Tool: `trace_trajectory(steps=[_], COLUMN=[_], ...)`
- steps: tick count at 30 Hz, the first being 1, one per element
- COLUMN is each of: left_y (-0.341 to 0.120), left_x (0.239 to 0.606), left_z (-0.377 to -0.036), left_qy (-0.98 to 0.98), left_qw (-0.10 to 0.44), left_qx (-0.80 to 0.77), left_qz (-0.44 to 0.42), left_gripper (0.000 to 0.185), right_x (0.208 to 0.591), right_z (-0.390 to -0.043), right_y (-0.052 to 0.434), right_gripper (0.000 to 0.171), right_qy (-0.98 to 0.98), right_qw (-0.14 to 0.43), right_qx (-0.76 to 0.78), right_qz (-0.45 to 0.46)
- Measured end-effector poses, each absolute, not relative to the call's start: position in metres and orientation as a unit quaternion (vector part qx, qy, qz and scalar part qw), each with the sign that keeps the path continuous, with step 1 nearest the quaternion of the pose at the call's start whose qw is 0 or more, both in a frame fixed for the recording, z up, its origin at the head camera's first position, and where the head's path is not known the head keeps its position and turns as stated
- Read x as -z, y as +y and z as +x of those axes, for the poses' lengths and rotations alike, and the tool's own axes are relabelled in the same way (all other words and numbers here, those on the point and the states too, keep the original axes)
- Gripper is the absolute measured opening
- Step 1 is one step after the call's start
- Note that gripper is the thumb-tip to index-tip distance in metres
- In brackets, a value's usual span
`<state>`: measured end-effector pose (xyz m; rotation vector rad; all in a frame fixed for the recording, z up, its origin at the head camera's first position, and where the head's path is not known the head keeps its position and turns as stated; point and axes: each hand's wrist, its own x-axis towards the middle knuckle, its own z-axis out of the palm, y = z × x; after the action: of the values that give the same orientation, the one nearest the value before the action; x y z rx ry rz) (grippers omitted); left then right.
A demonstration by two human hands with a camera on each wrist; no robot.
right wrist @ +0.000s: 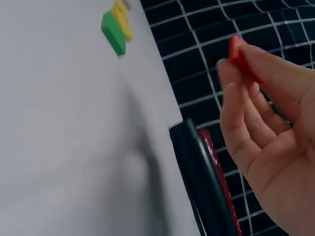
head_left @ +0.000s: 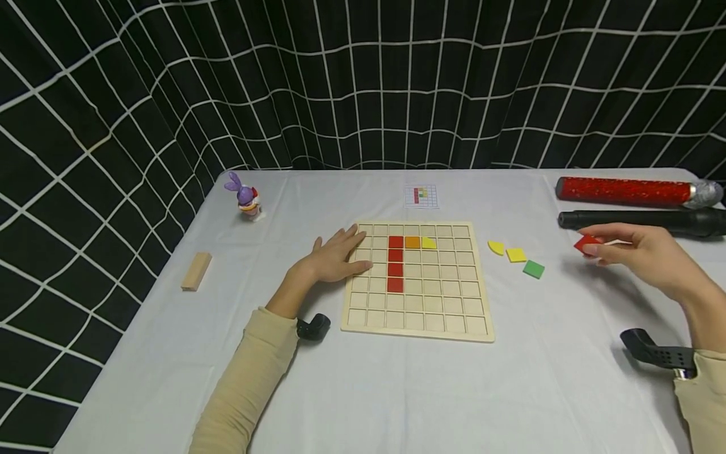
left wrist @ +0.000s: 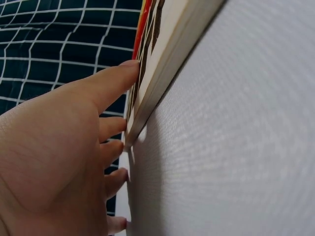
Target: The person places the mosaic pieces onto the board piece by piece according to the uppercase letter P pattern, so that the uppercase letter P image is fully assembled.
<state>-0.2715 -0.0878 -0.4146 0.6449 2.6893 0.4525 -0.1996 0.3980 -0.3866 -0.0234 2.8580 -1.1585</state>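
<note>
Head view: red tile [head_left: 587, 243] pinched in the right hand [head_left: 641, 255] — lifted clear of the bench [head_left: 397, 391], loose tiles [head_left: 517, 255] just inward of that grip; left hand [head_left: 334, 257] lies flat, fingers straight, steadying the wooden grid board [head_left: 420, 315]

My head camera looks down across the surface [head_left: 397, 391]; each wrist camera sits close, skimming it. Head and right wrist share the green tile [head_left: 534, 269] [right wrist: 113, 33].
</note>
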Motion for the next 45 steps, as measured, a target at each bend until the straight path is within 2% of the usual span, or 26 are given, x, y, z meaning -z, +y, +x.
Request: trace_trajectory(steps=[3,10,16,23,33,45], left_y=[-0.088,-0.089,-0.09,-0.09,-0.092,-0.089], left_x=[0.414,0.415,0.415,0.413,0.414,0.413], left_z=[-0.272,-0.273,-0.273,-0.274,-0.274,-0.272], left_qy=[0.946,0.946,0.945,0.948,0.946,0.946], left_qw=[0.17,0.169,0.17,0.161,0.162,0.17], left_qx=[-0.16,-0.16,-0.166,-0.161,-0.168,-0.158], left_qz=[0.227,0.226,0.223,0.223,0.223,0.228], left_gripper=[0.074,0.074,0.074,0.075,0.075,0.075], right_x=[0.385,0.378,0.373,0.361,0.363,0.386], right_z=[-0.2,-0.202,-0.2,-0.195,-0.193,-0.19], right_y=[0.392,0.372,0.352,0.325,0.302,0.269], right_gripper=[0.051,0.022,0.027,0.049,0.046,0.042], right_qy=[0.904,0.822,0.83,0.867,0.849,0.815], right_qw=[0.021,0.038,0.077,0.092,0.132,0.18], right_qx=[0.427,0.567,0.552,0.487,0.504,0.543], right_qz=[-0.001,-0.024,-0.025,-0.049,-0.087,-0.09])
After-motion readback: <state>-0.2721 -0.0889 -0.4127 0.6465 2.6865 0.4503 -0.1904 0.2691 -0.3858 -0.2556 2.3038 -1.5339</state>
